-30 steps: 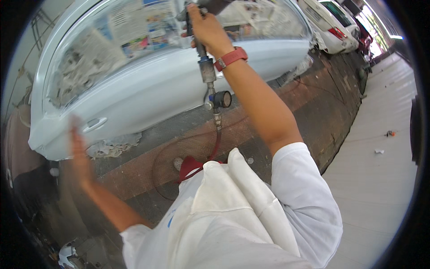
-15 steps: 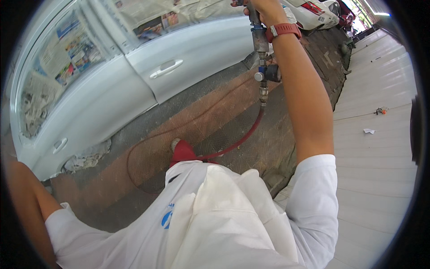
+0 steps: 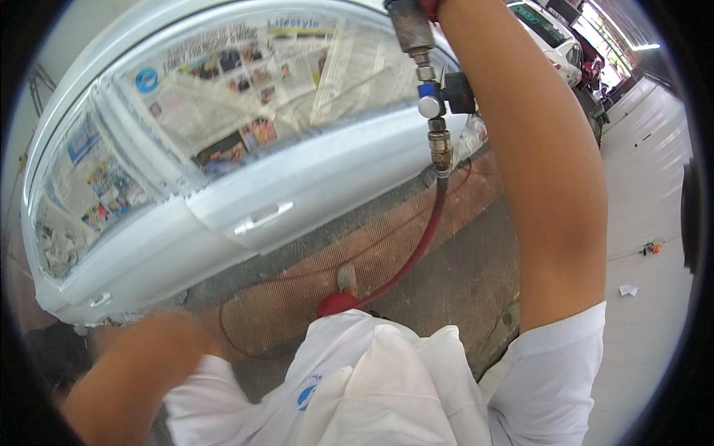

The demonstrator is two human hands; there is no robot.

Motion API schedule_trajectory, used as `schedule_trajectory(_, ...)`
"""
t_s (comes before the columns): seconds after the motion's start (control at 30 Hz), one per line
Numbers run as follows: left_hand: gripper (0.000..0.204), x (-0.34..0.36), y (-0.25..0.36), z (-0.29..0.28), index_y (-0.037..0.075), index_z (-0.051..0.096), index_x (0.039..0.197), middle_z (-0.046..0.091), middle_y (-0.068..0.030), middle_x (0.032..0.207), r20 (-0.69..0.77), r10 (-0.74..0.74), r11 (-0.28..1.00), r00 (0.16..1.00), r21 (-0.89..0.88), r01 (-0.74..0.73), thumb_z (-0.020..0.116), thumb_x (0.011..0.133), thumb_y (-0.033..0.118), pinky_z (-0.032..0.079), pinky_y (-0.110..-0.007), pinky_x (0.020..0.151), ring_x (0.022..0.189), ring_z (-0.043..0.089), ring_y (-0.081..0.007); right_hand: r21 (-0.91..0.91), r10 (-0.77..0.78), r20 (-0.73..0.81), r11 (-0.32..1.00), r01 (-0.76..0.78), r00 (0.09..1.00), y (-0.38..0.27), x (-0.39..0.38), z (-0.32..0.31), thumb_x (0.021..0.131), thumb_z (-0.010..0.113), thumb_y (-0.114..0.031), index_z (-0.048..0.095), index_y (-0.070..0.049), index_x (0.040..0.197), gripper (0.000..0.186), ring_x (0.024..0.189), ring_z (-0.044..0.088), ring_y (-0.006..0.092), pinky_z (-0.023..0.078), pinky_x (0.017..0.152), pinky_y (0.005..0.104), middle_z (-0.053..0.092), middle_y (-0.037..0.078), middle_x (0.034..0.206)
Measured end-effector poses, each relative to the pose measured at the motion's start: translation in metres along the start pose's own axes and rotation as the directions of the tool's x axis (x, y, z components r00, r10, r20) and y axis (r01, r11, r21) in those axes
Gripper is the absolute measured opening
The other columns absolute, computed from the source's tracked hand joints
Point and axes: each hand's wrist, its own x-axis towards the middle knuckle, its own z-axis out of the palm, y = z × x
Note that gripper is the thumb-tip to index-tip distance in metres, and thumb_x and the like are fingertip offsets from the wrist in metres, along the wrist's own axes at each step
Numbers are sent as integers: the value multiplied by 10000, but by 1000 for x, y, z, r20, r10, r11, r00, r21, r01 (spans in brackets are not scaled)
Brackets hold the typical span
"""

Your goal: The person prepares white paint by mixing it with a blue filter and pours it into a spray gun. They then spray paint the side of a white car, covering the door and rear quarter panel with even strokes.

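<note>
My right arm (image 3: 547,156) reaches up along the right, with a red wristband (image 3: 429,7) at the top edge. Past it my right hand is cut off; the spray gun's grey metal lower part (image 3: 411,30) hangs down beside the wrist. Below sit a small regulator valve with a round black gauge (image 3: 458,93) and a brass coupling (image 3: 440,151). A red air hose (image 3: 422,249) curves from there to near my feet. My bent left arm (image 3: 141,364) is smeared by motion at lower left, its hand out of sight. The pale silver car side (image 3: 245,215) lies ahead.
Newspaper (image 3: 223,97) masks the car's windows. Perforated reddish matting (image 3: 297,297) covers the floor under my shoe (image 3: 346,278); a thinner hose loops over it. A white car (image 3: 554,44) stands at far right, beside pale flooring (image 3: 639,186) with a paper scrap (image 3: 628,290).
The view has shifted up the car, so more papered window shows. My right hand has gone out past the top edge with the gun. My left arm has swung inward.
</note>
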Motion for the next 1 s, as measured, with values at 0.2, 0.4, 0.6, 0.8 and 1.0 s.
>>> schedule_trajectory(0.2,860,-230,-113,197,-13,497,1535,555,-171,1542,685,-657,423,315,-12,906,312,1085,696,287,-455,1261,1468,464,-298,108,-28,171,994,10,985,29,112,-40,1136,211,-495,676,-36,1111,654,651,720,253,506,482,368,767,155,951)
schedule_trajectory(0.4,580,-398,-74,222,108,706,1318,698,-188,1315,744,-520,151,-420,564,812,510,1069,594,500,-425,1061,1207,671,-320,11,83,164,996,-86,983,118,164,-128,1130,274,-502,644,-45,1207,593,578,706,253,507,425,350,776,143,940)
schedule_trajectory(0.6,468,-454,-26,231,78,734,1187,733,-165,1150,282,-934,-9,-220,597,802,700,978,495,550,-409,972,1098,696,-337,39,262,-53,965,-260,964,241,144,-245,1081,432,-580,619,1,1252,633,654,729,221,499,436,319,731,123,906)
schedule_trajectory(0.8,469,-455,-16,335,39,734,1076,733,-195,971,231,-941,-12,-249,712,702,674,983,495,546,-458,855,949,718,-365,7,392,-133,919,-395,910,341,121,-373,1077,447,-562,618,12,1186,608,591,708,237,489,427,344,726,138,905)
schedule_trajectory(1.0,566,-445,5,442,18,730,1079,732,-215,895,17,-953,-220,-302,647,730,685,955,568,539,-465,780,850,711,-372,6,444,-241,890,-456,863,424,99,-481,1067,463,-577,628,43,1125,645,554,665,250,480,427,351,696,152,836)
